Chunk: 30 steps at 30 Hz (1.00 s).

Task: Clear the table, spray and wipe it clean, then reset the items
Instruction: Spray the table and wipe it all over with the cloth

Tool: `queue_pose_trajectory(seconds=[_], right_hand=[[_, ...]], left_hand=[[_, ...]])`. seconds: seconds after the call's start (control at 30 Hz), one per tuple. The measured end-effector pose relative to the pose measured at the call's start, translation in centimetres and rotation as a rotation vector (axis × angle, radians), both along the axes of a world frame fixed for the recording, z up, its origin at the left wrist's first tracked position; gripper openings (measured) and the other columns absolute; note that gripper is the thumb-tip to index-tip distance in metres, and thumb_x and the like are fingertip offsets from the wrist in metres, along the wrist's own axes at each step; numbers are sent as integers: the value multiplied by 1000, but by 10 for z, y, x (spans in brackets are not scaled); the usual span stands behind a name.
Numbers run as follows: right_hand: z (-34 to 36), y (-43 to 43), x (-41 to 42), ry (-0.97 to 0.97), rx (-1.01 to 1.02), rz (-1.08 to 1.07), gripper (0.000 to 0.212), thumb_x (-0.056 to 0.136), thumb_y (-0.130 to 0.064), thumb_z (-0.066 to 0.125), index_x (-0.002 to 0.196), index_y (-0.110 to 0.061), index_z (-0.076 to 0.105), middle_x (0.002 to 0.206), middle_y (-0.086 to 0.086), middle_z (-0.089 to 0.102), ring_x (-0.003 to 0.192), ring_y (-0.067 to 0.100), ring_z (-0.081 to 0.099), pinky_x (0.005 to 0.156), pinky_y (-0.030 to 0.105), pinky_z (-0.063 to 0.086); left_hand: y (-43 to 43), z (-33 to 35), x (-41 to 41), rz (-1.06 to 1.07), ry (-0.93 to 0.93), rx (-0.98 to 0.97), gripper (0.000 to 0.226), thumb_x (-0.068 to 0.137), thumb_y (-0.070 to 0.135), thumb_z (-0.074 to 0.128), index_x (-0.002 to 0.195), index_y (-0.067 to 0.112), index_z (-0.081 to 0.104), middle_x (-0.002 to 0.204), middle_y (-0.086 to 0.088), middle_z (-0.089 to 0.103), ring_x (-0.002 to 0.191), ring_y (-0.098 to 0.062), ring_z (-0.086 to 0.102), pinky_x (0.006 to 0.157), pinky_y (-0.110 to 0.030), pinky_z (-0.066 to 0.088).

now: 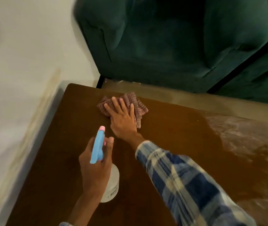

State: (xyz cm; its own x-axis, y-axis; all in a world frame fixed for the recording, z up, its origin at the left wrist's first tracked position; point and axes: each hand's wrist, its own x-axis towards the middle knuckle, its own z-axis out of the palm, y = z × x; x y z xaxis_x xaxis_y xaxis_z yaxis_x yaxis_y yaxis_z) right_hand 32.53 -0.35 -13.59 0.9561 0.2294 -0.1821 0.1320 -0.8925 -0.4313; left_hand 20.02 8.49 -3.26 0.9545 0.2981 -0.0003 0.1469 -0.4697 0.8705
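Note:
A brown wooden table [170,144] fills the lower part of the view. My right hand [122,118] lies flat, fingers spread, pressing a reddish checked cloth [136,103] onto the table near its far edge. My left hand [95,165] grips a spray bottle [112,185] with a white body and a blue trigger head with a pink nozzle, held above the table's near left part and pointing toward the cloth. Wet, whitish streaks [244,136] cover the table's right side.
A white wall [24,79] runs close along the table's left edge. Dark green upholstered chairs [170,43] stand just beyond the far edge. My right arm, in a blue plaid sleeve [187,180], crosses the table from the lower right.

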Motion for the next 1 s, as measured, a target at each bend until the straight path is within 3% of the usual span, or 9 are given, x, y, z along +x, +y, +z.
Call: queue_pose_trajectory(seconds=[0.1, 0.23, 0.37, 0.43, 0.57, 0.63, 0.73, 0.83, 1.0], right_hand=[[-3, -19, 22, -23, -13, -202, 59, 106, -30, 36, 162, -37, 18, 172, -3, -2, 158, 24, -9, 124, 60, -8], [-2, -40, 6, -6, -24, -461, 60, 107, -29, 34, 162, -36, 13, 172, -2, -5, 158, 25, -12, 123, 62, -9], [0, -30, -28, 11, -31, -71, 60, 108, -32, 34, 162, -41, 9, 171, -6, -12, 156, 23, -20, 123, 61, -10], [-4, -62, -35, -23, -27, -51, 58, 108, -33, 33, 161, -43, 11, 172, -9, -8, 157, 19, -16, 125, 59, -7], [-7, -199, -62, -9, -55, -549, 60, 107, -29, 34, 161, -42, 12, 172, -8, -6, 158, 19, -9, 124, 62, 0], [-3, -247, -88, 26, -64, -697, 61, 107, -29, 35, 162, -42, 12, 172, -6, -6, 158, 21, -8, 123, 63, 1], [0, -232, -120, 12, -96, -509, 64, 106, -25, 37, 162, -41, 10, 171, -7, -10, 157, 22, -14, 124, 61, -8], [0, -228, -151, 8, -55, -226, 59, 109, -32, 31, 161, -46, 6, 170, -13, -13, 156, 15, -20, 125, 54, -11], [6, -294, -250, 20, -13, -555, 66, 106, -26, 36, 160, -47, 4, 170, -15, -12, 156, 11, -18, 126, 54, -4]], left_hand=[[21, -2, 13, -9, -18, -8, 18, 89, 28, 66, 104, 23, 58, 77, 8, 61, 77, -4, 65, 60, -15, 54], [34, -5, 24, -35, -35, -4, 13, 90, 25, 66, 99, 21, 58, 72, 7, 58, 71, -11, 64, 56, -25, 56], [16, -14, 23, -78, -16, 6, 14, 90, 31, 63, 99, 25, 54, 69, 2, 58, 65, -17, 62, 50, -31, 54], [3, -13, 21, -114, 2, -1, 15, 90, 34, 62, 98, 23, 55, 68, 0, 57, 58, -19, 60, 49, -35, 55], [-41, -9, 15, -206, 3, -47, 11, 91, 33, 63, 97, 24, 58, 70, 2, 58, 59, -18, 61, 48, -34, 56], [-71, -7, 9, -244, 11, -71, 10, 91, 30, 65, 96, 33, 57, 72, 4, 60, 63, -17, 63, 51, -29, 58], [-114, -6, -7, -285, 34, -75, 15, 90, 31, 65, 93, 40, 54, 73, 5, 61, 70, -16, 64, 54, -27, 58], [-144, -5, -21, -300, 43, -48, 17, 88, 36, 63, 101, 28, 56, 75, 4, 61, 72, -15, 64, 53, -27, 57], [-212, 2, -48, -382, 86, -19, 18, 89, 39, 63, 98, 24, 61, 71, 2, 64, 63, -17, 64, 52, -28, 56]])
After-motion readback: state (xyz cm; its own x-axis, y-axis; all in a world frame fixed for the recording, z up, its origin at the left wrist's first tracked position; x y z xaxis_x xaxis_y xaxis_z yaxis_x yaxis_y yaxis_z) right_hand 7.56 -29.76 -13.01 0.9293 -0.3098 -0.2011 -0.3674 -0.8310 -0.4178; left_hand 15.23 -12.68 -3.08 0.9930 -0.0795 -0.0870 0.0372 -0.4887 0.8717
